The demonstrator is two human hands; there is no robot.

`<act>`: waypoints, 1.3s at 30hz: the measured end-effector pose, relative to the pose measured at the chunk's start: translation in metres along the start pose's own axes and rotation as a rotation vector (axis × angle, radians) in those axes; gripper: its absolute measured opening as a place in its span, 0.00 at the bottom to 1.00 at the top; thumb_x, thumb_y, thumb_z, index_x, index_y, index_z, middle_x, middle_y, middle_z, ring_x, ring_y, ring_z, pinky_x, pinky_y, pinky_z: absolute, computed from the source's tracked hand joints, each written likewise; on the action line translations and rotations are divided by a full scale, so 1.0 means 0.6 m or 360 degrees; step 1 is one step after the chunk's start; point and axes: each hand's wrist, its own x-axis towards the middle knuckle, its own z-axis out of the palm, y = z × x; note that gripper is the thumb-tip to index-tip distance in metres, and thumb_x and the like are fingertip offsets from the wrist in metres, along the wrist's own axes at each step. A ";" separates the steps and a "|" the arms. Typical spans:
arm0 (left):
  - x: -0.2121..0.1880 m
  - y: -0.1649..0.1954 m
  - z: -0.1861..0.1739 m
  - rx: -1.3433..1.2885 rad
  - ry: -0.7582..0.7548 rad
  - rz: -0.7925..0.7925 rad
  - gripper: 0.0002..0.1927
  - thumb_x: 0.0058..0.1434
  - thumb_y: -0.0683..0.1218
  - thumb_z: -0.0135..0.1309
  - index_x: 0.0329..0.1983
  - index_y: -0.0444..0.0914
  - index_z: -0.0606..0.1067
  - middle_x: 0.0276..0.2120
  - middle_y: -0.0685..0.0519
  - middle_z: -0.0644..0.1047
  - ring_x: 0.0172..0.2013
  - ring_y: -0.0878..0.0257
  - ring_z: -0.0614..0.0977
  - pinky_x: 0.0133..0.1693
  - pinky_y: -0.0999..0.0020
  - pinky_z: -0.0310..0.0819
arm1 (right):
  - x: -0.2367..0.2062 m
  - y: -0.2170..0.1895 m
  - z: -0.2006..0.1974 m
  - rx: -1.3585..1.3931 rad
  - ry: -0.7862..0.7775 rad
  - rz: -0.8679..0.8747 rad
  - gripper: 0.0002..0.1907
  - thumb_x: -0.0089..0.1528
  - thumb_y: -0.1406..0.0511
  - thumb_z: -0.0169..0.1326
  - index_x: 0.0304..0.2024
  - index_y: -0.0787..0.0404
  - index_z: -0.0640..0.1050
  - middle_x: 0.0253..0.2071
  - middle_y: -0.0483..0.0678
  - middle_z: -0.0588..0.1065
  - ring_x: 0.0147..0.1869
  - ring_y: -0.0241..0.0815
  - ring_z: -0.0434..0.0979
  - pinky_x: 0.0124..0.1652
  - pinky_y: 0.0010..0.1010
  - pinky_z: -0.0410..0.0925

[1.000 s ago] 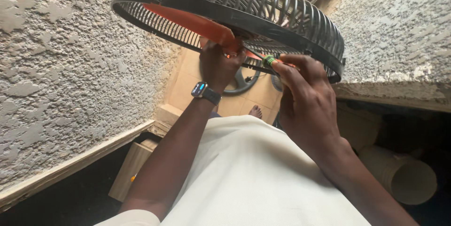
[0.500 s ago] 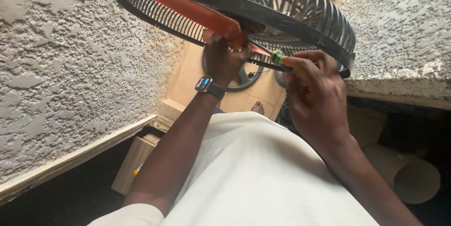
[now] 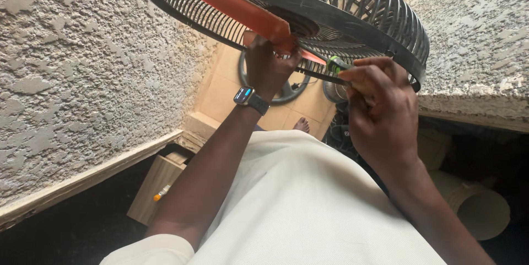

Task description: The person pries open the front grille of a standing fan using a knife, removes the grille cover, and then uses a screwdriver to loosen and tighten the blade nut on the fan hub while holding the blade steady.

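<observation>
A black wire fan guard hangs tilted at the top of the head view, with an orange fan blade inside it. My left hand, a watch on its wrist, reaches up under the guard and grips the blade near the hub. My right hand is closed around a screwdriver with a green collar; its dark shaft points left toward the hub. The tip is hidden behind my left hand.
Rough grey plastered walls flank both sides. Below lie tan floor tiles, a round fan base, a wooden block, beige pipes at the right, and my bare foot.
The fan guard and both hands have shifted slightly right and up in view. Both hands keep their grips on the blade and screwdriver.
</observation>
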 end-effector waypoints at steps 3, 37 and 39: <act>0.000 -0.003 0.003 0.0016 0.0031 0.0046 0.13 0.51 0.48 0.67 0.38 0.40 0.80 0.33 0.50 0.82 0.32 0.56 0.86 0.36 0.61 0.80 | 0.003 0.002 0.004 -0.0013 0.0028 0.0042 0.10 0.65 0.74 0.58 0.49 0.64 0.77 0.47 0.54 0.75 0.49 0.51 0.79 0.44 0.40 0.73; -0.002 -0.004 0.004 0.0013 0.0039 0.0025 0.13 0.52 0.48 0.67 0.37 0.39 0.80 0.30 0.51 0.83 0.30 0.57 0.86 0.34 0.64 0.80 | 0.008 0.011 0.006 -0.0091 0.0020 0.0125 0.10 0.68 0.73 0.59 0.52 0.63 0.77 0.47 0.54 0.79 0.44 0.51 0.79 0.45 0.44 0.70; -0.001 -0.002 0.003 0.0010 0.0041 0.0043 0.12 0.53 0.48 0.66 0.37 0.39 0.80 0.30 0.51 0.83 0.30 0.57 0.86 0.35 0.64 0.80 | 0.005 0.010 0.007 -0.0097 0.0066 -0.0096 0.13 0.69 0.75 0.57 0.56 0.62 0.77 0.52 0.54 0.78 0.52 0.53 0.78 0.50 0.43 0.70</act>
